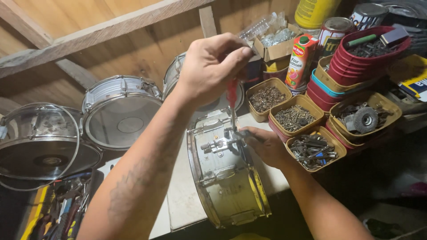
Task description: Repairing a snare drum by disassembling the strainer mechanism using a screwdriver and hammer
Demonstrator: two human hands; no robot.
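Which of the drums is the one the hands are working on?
The pale metal snare drum lying on its side on the white table, under the red-handled screwdriver; the other drums lean against the wooden wall, untouched.

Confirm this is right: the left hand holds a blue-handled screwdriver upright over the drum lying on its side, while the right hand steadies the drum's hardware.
Not quite. In the head view, the screwdriver in the left hand has a red handle, not blue. The rest holds: right hand on the drum hardware.

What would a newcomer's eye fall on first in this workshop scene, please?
At centre, the left hand holds a red-handled screwdriver upright over a worn silver snare drum lying on its side, while the right hand steadies its metal fitting. To the right sit tan plastic tubs of screws.
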